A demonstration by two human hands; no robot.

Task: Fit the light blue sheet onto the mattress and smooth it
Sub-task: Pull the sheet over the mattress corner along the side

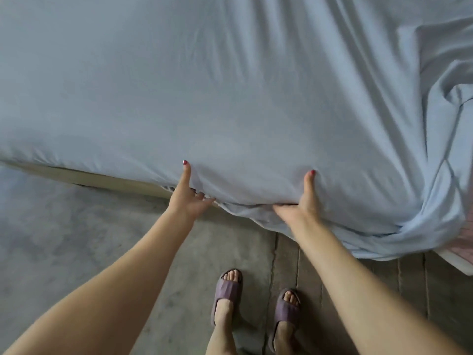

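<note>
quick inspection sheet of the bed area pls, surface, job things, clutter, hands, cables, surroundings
surface: mattress bare only at the right corner, pinkish top with a white side.
job's things: light blue sheet covers most of the top, smooth on the left, creased and bunched toward the right corner.
clutter: nothing seen.
grippers: left hand and right hand each grip the sheet's near edge, thumbs on top, fingers beneath.
cables: nothing seen.
surroundings: grey floor; beige bed base under the edge; feet in purple slippers.

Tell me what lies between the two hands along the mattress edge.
In the head view, only a stretch of the light blue sheet, pulled over the mattress edge, lies between the left hand and the right hand; both grip it.
</note>
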